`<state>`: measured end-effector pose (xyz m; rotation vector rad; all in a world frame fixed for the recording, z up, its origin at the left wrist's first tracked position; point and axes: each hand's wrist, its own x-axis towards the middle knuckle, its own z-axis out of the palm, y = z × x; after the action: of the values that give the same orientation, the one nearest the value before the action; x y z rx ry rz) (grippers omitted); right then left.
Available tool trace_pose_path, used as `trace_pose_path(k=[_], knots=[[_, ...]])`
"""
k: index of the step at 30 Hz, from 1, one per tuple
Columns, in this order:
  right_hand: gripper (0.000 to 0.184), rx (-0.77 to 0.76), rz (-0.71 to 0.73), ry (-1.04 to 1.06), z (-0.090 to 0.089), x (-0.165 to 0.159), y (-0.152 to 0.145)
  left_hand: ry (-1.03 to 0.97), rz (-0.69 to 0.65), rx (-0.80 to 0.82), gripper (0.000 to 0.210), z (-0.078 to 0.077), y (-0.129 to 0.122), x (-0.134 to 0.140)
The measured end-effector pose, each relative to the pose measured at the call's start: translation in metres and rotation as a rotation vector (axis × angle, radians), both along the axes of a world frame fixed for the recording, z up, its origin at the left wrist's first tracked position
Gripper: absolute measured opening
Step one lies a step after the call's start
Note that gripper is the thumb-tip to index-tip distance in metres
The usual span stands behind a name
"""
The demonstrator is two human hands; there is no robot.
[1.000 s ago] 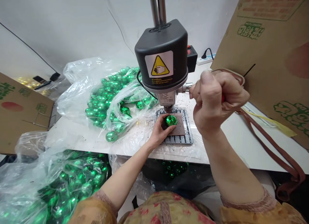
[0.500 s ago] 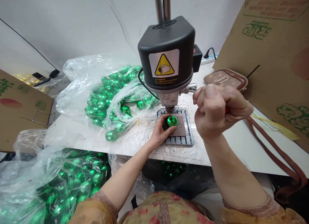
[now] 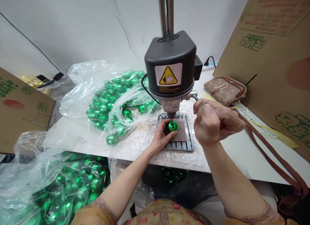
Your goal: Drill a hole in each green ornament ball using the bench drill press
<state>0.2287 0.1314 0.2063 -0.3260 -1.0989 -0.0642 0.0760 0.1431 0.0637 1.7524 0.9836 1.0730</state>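
**White worktable (image 3: 256, 160) against a pale wall (image 3: 79, 28), green ball (image 3: 173, 126) under your drill press (image 3: 170, 66)**

From your head camera, dark specks litter the tabletop around the base plate (image 3: 191, 139), and a brownish pad (image 3: 182, 134) lies on that plate. The green ball sits over the pad, just below the chuck (image 3: 171, 115). Your left hand (image 3: 161, 135) grasps it from the side, thumb in front and fingers behind. Your right hand (image 3: 215, 124) is clenched round the end of the lever (image 3: 194, 95), to the right of the press.

Your left fingers cover part of the ball, and you cannot make out whether the bit touches it. Your right fist hides the lever's end. The top of the steel column (image 3: 166, 15) is cut off by the upper edge, and a tall cardboard box (image 3: 268, 76) runs out of view on the right. Behind the left-hand carton (image 3: 21, 112), some yellow items (image 3: 30, 79) are too blurred to name.

On the table to your left, a clear plastic bag (image 3: 81, 76) spreads around a heap of green balls (image 3: 106, 102), with a few near its open mouth. Below the table edge, a second clear bag (image 3: 12, 183) covers more balls and is cut off at the lower left. Beside the tall box rests a patterned pouch (image 3: 224, 92) with brown trim, its contents hidden.
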Motion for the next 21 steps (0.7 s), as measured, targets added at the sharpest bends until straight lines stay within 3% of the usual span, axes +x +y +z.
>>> trace_pose_path(k=[12, 17, 21], knots=[[0.045, 0.035, -0.007, -0.037, -0.014, 0.001, 0.0, 0.016, 0.017, 0.016, 0.053, 0.0, -0.001, 0.0], [0.05, -0.172, 0.01, 0.135, 0.021, -0.003, -0.001, 0.018, 0.048, 0.007, 0.054, 0.003, 0.001, 0.003], [0.047, -0.333, 0.065, 0.126, 0.048, 0.001, 0.001, 0.052, 0.196, 0.104, 0.048, 0.01, -0.011, 0.001]])
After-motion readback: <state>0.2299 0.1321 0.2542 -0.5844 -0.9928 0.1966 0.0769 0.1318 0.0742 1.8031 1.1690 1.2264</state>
